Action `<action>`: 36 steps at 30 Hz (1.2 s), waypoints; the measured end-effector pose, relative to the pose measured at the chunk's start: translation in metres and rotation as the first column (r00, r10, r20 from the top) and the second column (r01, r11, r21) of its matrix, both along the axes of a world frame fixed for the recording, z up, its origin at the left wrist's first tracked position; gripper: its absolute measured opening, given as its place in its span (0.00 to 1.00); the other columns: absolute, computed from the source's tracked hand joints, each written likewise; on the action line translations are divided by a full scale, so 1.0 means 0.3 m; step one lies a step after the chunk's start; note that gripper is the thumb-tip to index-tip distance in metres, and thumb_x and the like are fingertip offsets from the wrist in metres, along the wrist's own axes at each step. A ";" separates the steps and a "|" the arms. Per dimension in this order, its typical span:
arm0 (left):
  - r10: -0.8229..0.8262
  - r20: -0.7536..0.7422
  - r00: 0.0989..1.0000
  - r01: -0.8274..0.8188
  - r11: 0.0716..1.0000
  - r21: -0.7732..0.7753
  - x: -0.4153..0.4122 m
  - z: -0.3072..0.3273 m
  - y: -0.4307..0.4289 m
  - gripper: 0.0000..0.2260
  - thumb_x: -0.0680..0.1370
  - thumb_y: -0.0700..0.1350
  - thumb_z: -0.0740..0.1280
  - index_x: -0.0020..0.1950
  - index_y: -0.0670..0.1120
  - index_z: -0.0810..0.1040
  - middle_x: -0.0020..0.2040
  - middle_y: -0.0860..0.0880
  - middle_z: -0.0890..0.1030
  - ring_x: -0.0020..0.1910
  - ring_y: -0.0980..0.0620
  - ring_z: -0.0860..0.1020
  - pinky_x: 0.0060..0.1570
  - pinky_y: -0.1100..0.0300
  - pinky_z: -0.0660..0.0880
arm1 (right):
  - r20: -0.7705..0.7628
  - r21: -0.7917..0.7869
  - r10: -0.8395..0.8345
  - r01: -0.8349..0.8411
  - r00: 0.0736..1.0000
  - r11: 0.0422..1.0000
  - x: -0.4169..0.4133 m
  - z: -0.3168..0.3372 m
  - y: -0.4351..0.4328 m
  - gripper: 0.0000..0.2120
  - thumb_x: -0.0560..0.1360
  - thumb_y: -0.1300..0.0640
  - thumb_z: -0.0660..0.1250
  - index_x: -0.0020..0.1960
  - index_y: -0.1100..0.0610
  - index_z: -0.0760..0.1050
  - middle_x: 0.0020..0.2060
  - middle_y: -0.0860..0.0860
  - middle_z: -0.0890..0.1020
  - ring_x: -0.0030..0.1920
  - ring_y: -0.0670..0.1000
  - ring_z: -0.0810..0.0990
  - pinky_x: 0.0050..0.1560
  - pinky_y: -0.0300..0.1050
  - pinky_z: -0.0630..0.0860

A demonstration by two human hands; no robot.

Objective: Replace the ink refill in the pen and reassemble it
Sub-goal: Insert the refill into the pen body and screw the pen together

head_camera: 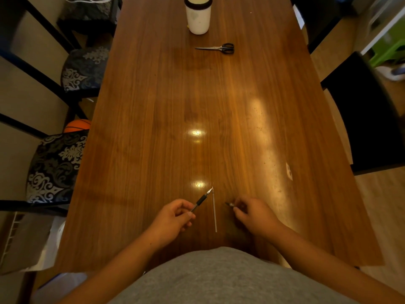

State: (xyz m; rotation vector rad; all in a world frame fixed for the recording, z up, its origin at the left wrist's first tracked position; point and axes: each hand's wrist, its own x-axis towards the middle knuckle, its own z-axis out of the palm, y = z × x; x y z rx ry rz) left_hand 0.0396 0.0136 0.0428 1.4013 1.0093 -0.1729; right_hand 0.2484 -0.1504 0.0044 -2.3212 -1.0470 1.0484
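Observation:
My left hand (pixel 173 218) grips a pen (pixel 200 201) with a black grip sleeve and a silver tip that points up and to the right. A thin pale ink refill (pixel 214 212) lies loose on the wooden table (pixel 153 119) between my hands, running nearly straight away from me. Its far end lies close to the pen's tip. My right hand (pixel 254 213) pinches a small dark pen piece (pixel 230 204) between thumb and fingertips, just right of the refill. What kind of piece it is cannot be made out.
Black-handled scissors (pixel 219 48) lie far up the table, and a white cylindrical container (pixel 198 15) with a dark rim stands beyond them. Patterned chairs (pixel 57 165) line the left side, a dark chair (pixel 363 115) stands on the right, and an orange ball (pixel 77 125) sits on the floor at left.

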 end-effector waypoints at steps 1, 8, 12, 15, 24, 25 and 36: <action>0.000 0.014 1.000 0.000 1.000 0.005 0.006 0.015 0.000 0.08 0.79 0.39 0.64 0.53 0.51 0.78 0.45 0.49 0.84 0.37 0.60 0.80 0.36 0.66 0.75 | -0.081 0.045 -0.075 0.079 0.994 0.996 0.008 0.025 0.010 0.04 0.75 0.51 0.67 0.43 0.42 0.76 0.35 0.44 0.81 0.33 0.41 0.79 0.29 0.36 0.74; 0.016 0.137 0.990 -0.020 0.999 0.032 0.056 0.108 -0.002 0.09 0.79 0.38 0.65 0.51 0.52 0.79 0.44 0.48 0.84 0.38 0.59 0.80 0.35 0.66 0.76 | -0.522 0.265 -0.249 0.433 0.816 0.862 0.068 0.245 0.084 0.05 0.75 0.62 0.69 0.43 0.53 0.82 0.27 0.46 0.76 0.27 0.43 0.74 0.29 0.36 0.73; -0.022 0.193 0.981 0.010 0.998 0.061 0.072 0.137 -0.006 0.11 0.78 0.38 0.65 0.50 0.54 0.80 0.43 0.51 0.85 0.38 0.59 0.81 0.35 0.67 0.76 | -0.566 0.299 -0.207 0.433 0.798 0.850 0.082 0.327 0.096 0.05 0.76 0.63 0.67 0.45 0.58 0.81 0.27 0.47 0.77 0.28 0.44 0.74 0.30 0.35 0.73; -0.032 0.215 0.976 0.018 0.997 0.069 0.076 0.150 -0.008 0.12 0.78 0.38 0.65 0.50 0.55 0.80 0.42 0.53 0.85 0.38 0.59 0.81 0.35 0.67 0.77 | -0.573 0.321 -0.201 0.444 0.795 0.837 0.079 0.349 0.104 0.05 0.76 0.63 0.67 0.46 0.59 0.81 0.27 0.48 0.77 0.28 0.44 0.74 0.30 0.35 0.73; -0.035 0.237 0.971 0.018 0.997 0.071 0.060 0.166 -0.010 0.12 0.78 0.37 0.66 0.50 0.54 0.81 0.45 0.50 0.85 0.39 0.59 0.81 0.37 0.67 0.77 | -0.581 0.334 -0.158 0.411 0.799 0.848 0.060 0.337 0.106 0.06 0.76 0.63 0.67 0.44 0.55 0.82 0.28 0.47 0.76 0.29 0.45 0.73 0.31 0.39 0.72; -0.036 0.240 0.970 0.019 0.997 0.072 0.058 0.167 -0.010 0.12 0.78 0.37 0.66 0.49 0.55 0.81 0.44 0.52 0.85 0.39 0.59 0.81 0.36 0.68 0.77 | -0.584 0.336 -0.154 0.410 0.797 0.848 0.060 0.336 0.106 0.06 0.75 0.62 0.68 0.44 0.55 0.82 0.28 0.47 0.76 0.29 0.45 0.73 0.31 0.39 0.72; -0.065 0.266 0.962 0.040 0.994 0.097 0.081 0.187 -0.024 0.13 0.77 0.39 0.67 0.49 0.59 0.81 0.45 0.53 0.85 0.39 0.58 0.81 0.36 0.68 0.76 | -0.573 0.341 -0.091 0.338 0.815 0.877 0.043 0.362 0.120 0.06 0.75 0.64 0.69 0.43 0.55 0.82 0.26 0.46 0.75 0.27 0.45 0.71 0.28 0.37 0.70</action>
